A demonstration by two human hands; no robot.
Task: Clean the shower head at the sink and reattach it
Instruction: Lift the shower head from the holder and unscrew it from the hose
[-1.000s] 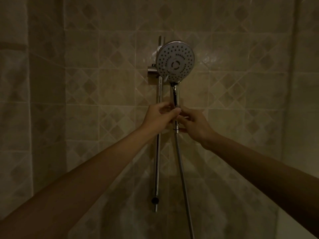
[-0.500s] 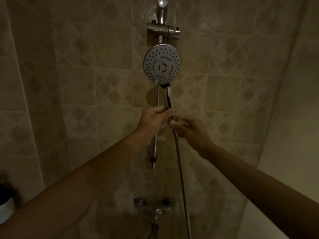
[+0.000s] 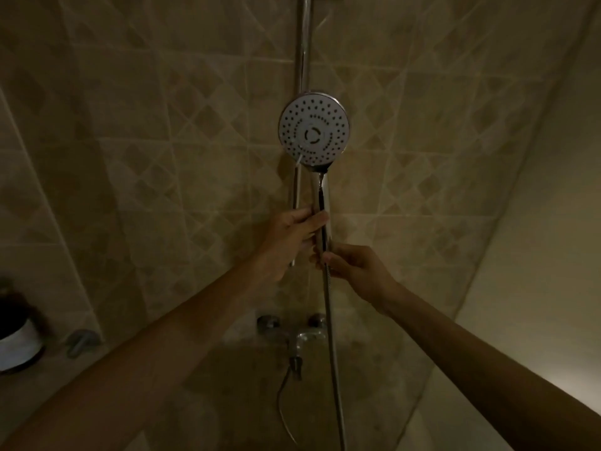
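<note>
The round chrome shower head (image 3: 313, 129) faces me in front of the vertical chrome rail (image 3: 304, 47), its spray face dotted with nozzles. My left hand (image 3: 294, 237) is wrapped around its chrome handle (image 3: 323, 203). Just below, my right hand (image 3: 353, 263) pinches the lower end of the handle where the metal hose (image 3: 332, 346) joins it. The hose hangs down past the bottom of the view. The holder on the rail is out of view above.
A chrome mixer tap (image 3: 297, 335) with two knobs sits on the tiled wall below my hands. On a ledge at the far left stands a dark and white container (image 3: 18, 340) beside a small grey object (image 3: 81, 341). A plain wall closes the right side.
The shower head has come down out of its holder and now sits lower along the rail. Both hands kept their hold on the handle. The view has tilted down, revealing the tap.
</note>
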